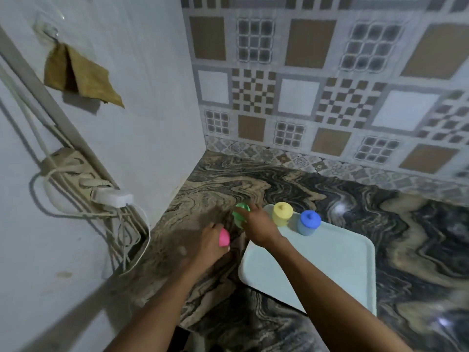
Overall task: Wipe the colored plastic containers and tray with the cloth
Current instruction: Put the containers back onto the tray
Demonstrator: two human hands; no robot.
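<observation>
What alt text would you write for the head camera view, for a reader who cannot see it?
A person's left hand holds a pink container and the right hand a green container, over a marbled counter. Beside them, yellow and blue lidded containers stand on a pale tray; a brown cloth hangs on the left wall.

Four colored plastic containers: one pink (224, 238), one green (240, 216), one yellow (282, 214), one blue (309, 222). One pale tray (337, 265). One brown cloth (81, 76) on wall hook. Two hands: left (206, 243), right (258, 226). One power strip (76, 174).
</observation>
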